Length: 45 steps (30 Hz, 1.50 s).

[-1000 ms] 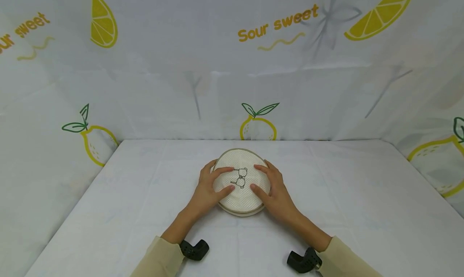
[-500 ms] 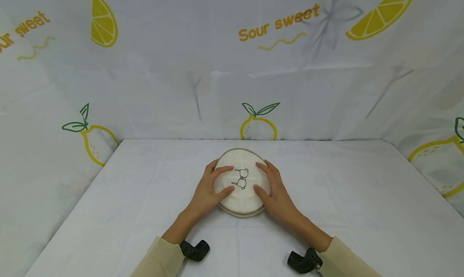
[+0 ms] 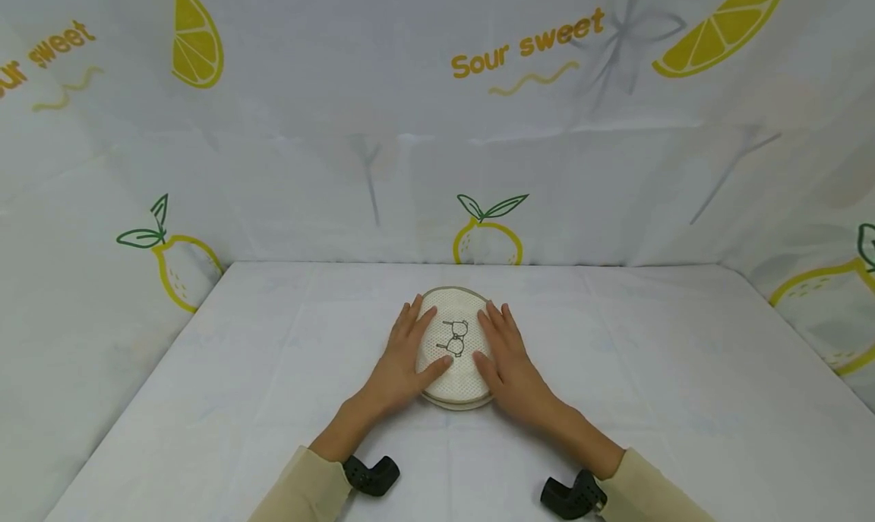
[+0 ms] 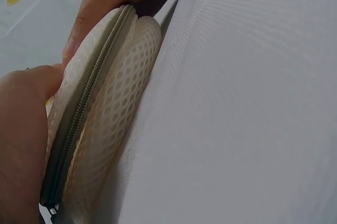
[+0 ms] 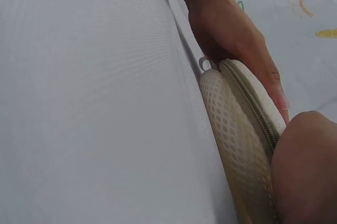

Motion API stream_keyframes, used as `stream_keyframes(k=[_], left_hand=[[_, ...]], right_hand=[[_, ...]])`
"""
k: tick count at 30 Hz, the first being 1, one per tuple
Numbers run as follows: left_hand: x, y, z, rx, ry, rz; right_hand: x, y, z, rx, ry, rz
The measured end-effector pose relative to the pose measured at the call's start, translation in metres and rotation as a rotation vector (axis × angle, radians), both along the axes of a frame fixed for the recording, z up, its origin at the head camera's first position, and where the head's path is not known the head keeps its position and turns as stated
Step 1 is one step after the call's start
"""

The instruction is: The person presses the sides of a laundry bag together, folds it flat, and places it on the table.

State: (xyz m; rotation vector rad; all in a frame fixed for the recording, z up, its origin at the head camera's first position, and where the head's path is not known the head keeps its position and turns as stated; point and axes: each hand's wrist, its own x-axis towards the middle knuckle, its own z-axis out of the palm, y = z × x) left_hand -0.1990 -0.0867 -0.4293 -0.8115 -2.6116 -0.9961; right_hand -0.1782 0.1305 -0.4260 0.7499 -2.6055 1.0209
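A round cream mesh laundry bag (image 3: 456,381) with a small line drawing on its lid lies at the middle of the table. My left hand (image 3: 399,366) rests on its left side, fingers fairly straight and thumb on the lid. On the opposite side my right hand (image 3: 516,370) lies the same way, its thumb also on top. The left wrist view shows a zip (image 4: 87,90) running round the bag's side, with honeycomb mesh below. In the right wrist view, a small loop (image 5: 204,64) sticks out beside the zip. The bag's underside is hidden.
A white cloth covers the table (image 3: 205,400). Behind it hangs a white curtain (image 3: 301,180) printed with lemons and lettering. Black wrist-worn devices (image 3: 372,476) stick out below both cuffs.
Both hands have shifted inward, and their fingers have straightened from a curved grip round the bag's edges. The bag looks narrower between them and its far edge sits slightly nearer.
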Motion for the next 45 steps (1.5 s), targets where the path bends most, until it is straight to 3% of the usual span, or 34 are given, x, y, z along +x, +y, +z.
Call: stream_keyframes(k=[5,10,14,21,28,39,45], left_hand=[[0.001,0.001,-0.003,-0.207,0.139,0.04],[0.003,0.005,0.0,-0.367,0.181,0.043],[0.003,0.006,0.002,-0.451,0.204,0.037],[0.004,0.005,0.006,-0.438,0.144,-0.011],[0.002,0.004,0.007,-0.463,0.096,-0.011],[0.002,0.005,0.006,-0.519,0.05,-0.016],[0.003,0.006,0.009,-0.565,0.012,-0.005]], right_hand=[[0.0,-0.004,-0.003,0.172,0.101,-0.011],[-0.002,-0.004,0.005,0.351,0.168,-0.025],[-0.004,-0.005,0.013,0.432,0.183,0.015],[-0.003,-0.004,0.015,0.425,0.114,0.067],[-0.008,-0.004,0.011,0.419,0.105,0.103],[-0.009,-0.003,0.012,0.446,-0.014,0.132],[-0.009,-0.003,0.011,0.428,-0.005,0.147]])
